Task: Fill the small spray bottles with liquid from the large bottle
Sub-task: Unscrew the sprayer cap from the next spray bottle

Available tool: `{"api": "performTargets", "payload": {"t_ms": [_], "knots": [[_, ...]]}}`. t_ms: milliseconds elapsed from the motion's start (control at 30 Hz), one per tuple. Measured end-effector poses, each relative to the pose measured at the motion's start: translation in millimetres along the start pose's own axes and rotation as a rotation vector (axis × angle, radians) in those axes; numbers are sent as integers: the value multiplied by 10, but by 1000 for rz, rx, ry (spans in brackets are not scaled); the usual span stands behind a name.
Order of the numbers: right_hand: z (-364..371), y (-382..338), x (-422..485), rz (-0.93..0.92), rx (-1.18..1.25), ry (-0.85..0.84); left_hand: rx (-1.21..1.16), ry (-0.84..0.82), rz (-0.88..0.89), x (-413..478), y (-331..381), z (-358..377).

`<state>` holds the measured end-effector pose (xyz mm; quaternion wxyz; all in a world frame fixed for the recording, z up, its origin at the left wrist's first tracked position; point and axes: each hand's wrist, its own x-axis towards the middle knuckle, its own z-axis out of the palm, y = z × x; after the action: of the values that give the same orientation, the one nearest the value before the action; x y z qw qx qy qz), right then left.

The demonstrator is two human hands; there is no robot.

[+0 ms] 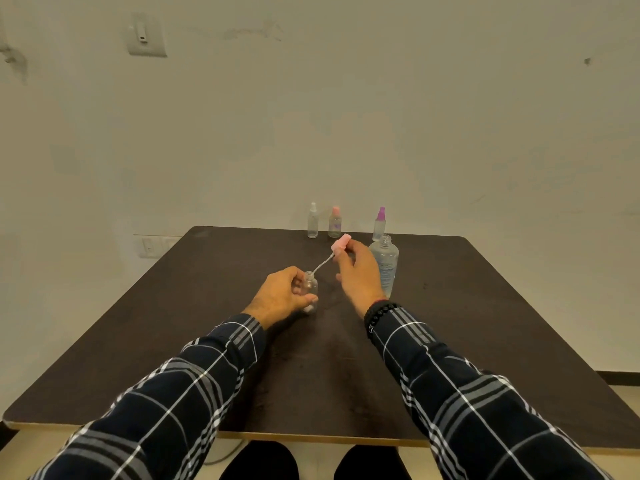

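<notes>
While the left hand (pixel 282 294) curls its fingers and thumb round a small bottle (pixel 309 287) standing on the table (pixel 173 323), the right hand (pixel 358 271) pinches a pink spray top (pixel 341 243) between thumb and fingertips, up and to the right of the bottle's open neck. Seen from the head camera, a thin dip tube (pixel 322 265) slants down from those right fingers towards the neck; whether its end is inside, I cannot tell. The large bottle (pixel 386 265) stands uncapped just behind the right hand, partly hidden by it, clear and with a printed label.

By my reckoning the small bottle is thin clear plastic, round-shouldered and light enough to tip at a nudge, so a grip round its belly suits it. The tube looks limp and springy. The large bottle should be the heavy piece, smooth and perhaps slippery; best taken round the middle and poured slowly.

Beyond both sets of fingers, by the far edge, stand a white-topped bottle (pixel 312 221), a pink-topped bottle (pixel 335 223) and a purple-topped bottle (pixel 379 225). The table is dark and matt. A bead bracelet (pixel 381 311) circles the right wrist.
</notes>
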<state>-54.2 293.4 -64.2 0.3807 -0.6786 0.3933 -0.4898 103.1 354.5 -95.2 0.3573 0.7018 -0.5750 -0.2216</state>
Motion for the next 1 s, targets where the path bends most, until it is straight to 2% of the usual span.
{"api": "performTargets", "payload": {"t_ms": [167,233,367,433,667,767,900,1000], "knots": [[-44,32,54,37,-22,42,23,5,2,22,-26,-22],[-34,75,54,71,-132,2,15,11,7,28,-41,-16],[100,283,50,266,-466,-171,-5,23,-2,32,-57,6],[184,359,30,341,-554,-208,-14,24,-10,33,-64,15],[220,458,60,354,-617,-203,-34,19,-28,60,-76,24],[83,362,-12,241,-562,-63,-42,19,-20,60,-76,24],[-154,144,-230,55,-511,361,-29,10,-21,48,-44,0],[-335,190,-249,76,-378,547,-39,6,-5,25,-3,-13]]}}
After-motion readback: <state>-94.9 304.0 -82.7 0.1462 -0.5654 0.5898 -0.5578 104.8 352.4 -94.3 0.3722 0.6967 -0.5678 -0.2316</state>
